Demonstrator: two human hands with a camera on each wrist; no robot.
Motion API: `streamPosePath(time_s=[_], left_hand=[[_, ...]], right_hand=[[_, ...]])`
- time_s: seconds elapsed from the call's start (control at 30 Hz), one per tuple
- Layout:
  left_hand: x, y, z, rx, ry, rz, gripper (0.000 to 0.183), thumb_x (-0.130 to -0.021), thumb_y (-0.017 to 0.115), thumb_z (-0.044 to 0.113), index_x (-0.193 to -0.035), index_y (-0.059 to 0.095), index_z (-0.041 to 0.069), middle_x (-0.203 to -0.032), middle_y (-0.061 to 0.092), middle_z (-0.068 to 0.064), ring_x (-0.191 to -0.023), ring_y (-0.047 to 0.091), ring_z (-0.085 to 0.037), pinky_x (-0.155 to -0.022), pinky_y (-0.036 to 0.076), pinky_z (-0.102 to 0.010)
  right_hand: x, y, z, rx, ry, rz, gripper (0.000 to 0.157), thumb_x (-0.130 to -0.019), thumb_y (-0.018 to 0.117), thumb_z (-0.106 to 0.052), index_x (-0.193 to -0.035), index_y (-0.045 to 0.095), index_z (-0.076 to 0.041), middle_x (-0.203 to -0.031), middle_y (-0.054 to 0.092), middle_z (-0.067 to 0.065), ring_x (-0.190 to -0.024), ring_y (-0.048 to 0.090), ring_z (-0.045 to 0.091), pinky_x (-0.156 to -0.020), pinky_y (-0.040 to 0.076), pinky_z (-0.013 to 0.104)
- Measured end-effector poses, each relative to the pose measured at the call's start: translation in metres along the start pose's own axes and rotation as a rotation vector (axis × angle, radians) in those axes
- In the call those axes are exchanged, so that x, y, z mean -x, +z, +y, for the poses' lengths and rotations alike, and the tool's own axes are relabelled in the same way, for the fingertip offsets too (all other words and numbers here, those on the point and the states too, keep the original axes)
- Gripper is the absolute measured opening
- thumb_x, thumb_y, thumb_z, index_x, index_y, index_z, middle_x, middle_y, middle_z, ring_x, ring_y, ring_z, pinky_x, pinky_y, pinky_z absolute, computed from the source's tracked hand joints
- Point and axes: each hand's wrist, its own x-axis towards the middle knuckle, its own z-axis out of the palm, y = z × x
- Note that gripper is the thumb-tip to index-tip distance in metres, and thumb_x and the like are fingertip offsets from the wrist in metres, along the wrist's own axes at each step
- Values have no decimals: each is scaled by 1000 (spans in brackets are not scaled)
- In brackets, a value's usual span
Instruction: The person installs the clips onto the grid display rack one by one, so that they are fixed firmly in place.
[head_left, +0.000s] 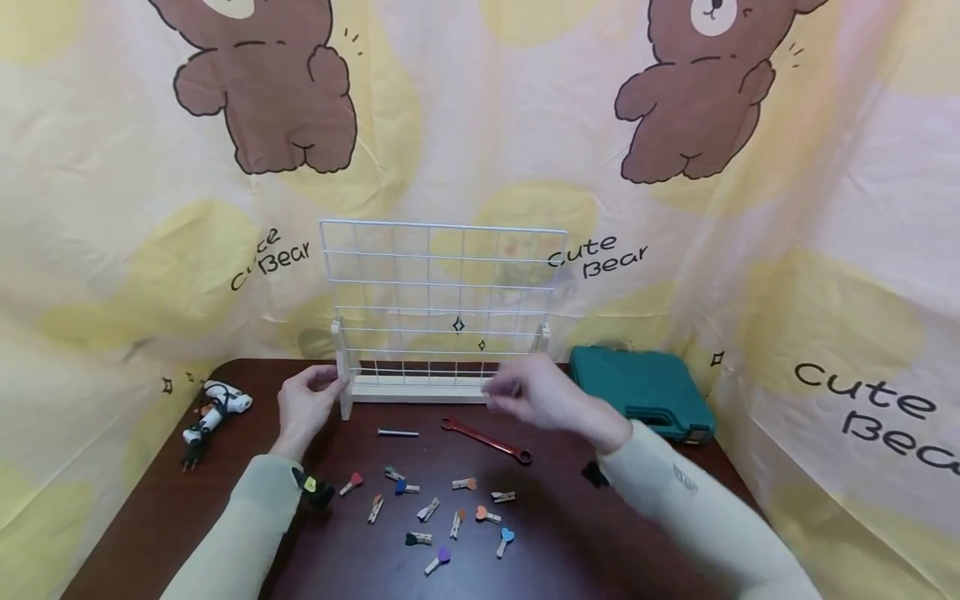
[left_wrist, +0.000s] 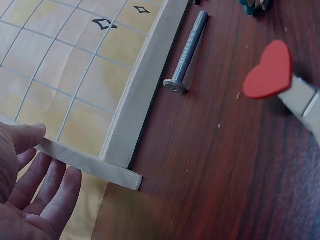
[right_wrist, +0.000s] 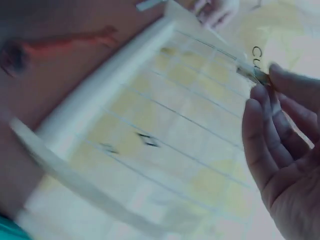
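Note:
A white wire grid rack (head_left: 442,308) stands upright on a wooden base at the back of the table. My left hand (head_left: 306,407) pinches its left wooden post (left_wrist: 85,161), thumb on one side and fingers on the other. In front of the grid's lower right part is my right hand (head_left: 536,393). Between its thumb and fingertips it pinches a small wooden clothespin (right_wrist: 248,74), seen in the right wrist view. Several heart-topped clothespins, among them a red one (head_left: 351,483) and a purple one (head_left: 437,561), lie scattered on the table.
A bolt (head_left: 398,432) and a red wrench (head_left: 487,441) lie just before the rack. At the back right sits a green case (head_left: 641,387). A white corded tool (head_left: 216,410) lies at the left edge. A printed bear curtain (head_left: 480,125) hangs behind.

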Motion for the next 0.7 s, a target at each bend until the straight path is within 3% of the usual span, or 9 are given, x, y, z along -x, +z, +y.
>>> streamPosePath(time_s=[0.13, 0.3, 0.4, 0.53, 0.7], left_hand=[[-1, -1, 1, -4, -2, -6, 32, -95, 82, 33, -118, 78, 12, -111, 78, -12, -102, 72, -26, -86, 53, -37], [-1, -3, 1, -16, -10, -24, 32, -94, 82, 34, -118, 78, 12, -110, 79, -11, -100, 72, -25, -76, 53, -30], [-2, -4, 0, -20, -9, -36, 32, -95, 82, 34, -118, 78, 13, -110, 79, -10, -99, 71, -25, -75, 53, -28], [-4, -6, 0, -17, 11, -47, 33, -95, 82, 35, -118, 78, 12, -110, 79, -10, -97, 71, -25, -74, 54, -27], [-5, -7, -1, -16, 38, -54, 32, -94, 83, 33, -118, 78, 12, -110, 79, -10, -95, 72, -24, -70, 54, -23]], right_hand=[[-59, -31, -11, -15, 33, 17, 17, -97, 76, -5, -114, 80, -2, -99, 81, 4, -90, 78, 13, -79, 60, 23], [-129, -69, -37, -38, 154, 65, 19, -99, 76, -13, -116, 80, -6, -102, 82, 2, -93, 78, 12, -83, 59, 23], [-167, -86, -53, -21, 123, 107, 16, -100, 75, -14, -112, 82, -7, -102, 81, 3, -91, 75, 13, -85, 57, 25], [-214, -97, -69, 36, 71, 142, 12, -100, 75, -13, -106, 84, -7, -101, 81, 2, -92, 72, 12, -86, 54, 26], [-262, -92, -86, 136, 140, 93, 16, -101, 69, -12, -104, 85, -12, -97, 81, -4, -88, 69, 6, -83, 50, 19]])
